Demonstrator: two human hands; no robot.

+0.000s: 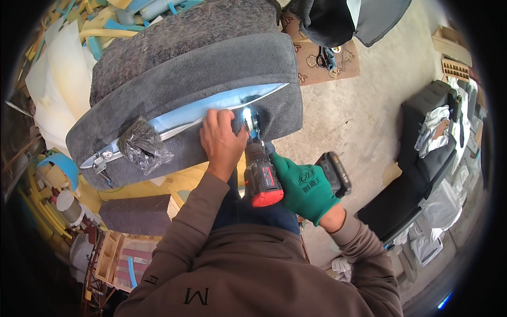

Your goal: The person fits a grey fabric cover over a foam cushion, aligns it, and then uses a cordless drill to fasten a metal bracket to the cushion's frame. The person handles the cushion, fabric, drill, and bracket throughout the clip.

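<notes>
A large grey upholstered cushion (195,68) lies tilted in front of me, with a pale blue gap (211,108) running along its side. My bare left hand (222,140) presses flat on the grey fabric just below that gap. My right hand (303,187), in a green glove, grips a red and black cordless drill (261,177). The drill's lit tip (248,117) touches the cushion at the gap, right beside my left fingers. A metal bracket (100,160) and a crumpled clear plastic bag (141,143) sit at the cushion's left end.
Foam offcuts in yellow, white and blue (58,79) pile up to the left. A dark grey block (134,214) and wooden frames (113,259) lie lower left. A dark sofa piece with cloths (428,158) stands at the right on the concrete floor (364,111).
</notes>
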